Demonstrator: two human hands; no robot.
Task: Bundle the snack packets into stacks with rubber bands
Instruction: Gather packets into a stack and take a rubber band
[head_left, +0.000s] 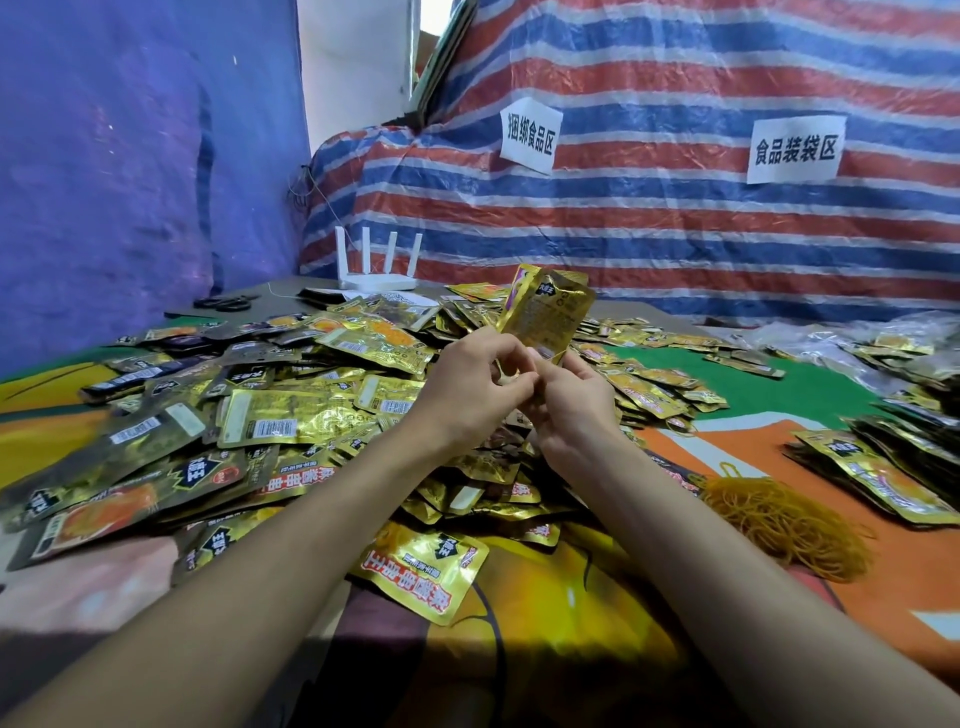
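A small stack of gold foil snack packets (546, 310) is held upright above the table (779, 387), which is covered with a printed cloth in orange, green and yellow. The lower end of the stack is gripped between both hands. The left hand (467, 387) is closed, its fingers curled inward and pinched together at the bottom left edge of the stack. The right hand (571, 410) is likewise closed, with thumb and fingers curled round the bottom right edge. A thin yellow rubber band strand (557, 356) is seen at the lower edge of the stack beside the right fingertips; whether it is already looped round the stack cannot be told. Beneath and to the left of the hands, a large loose heap of gold and black foil packets (291, 400) is spread over the table. A tangled pile of orange-yellow rubber bands (784, 525) lies on the cloth to the right of the right forearm. Further right, rows of stacked packets (878, 470) are laid out. At the far edge of the table, a white four-antenna router (379, 270) stands, with black scissors (228, 303) to its left. Two white paper signs (530, 134) are fixed to the red, white and blue striped tarpaulin (675, 223) behind.
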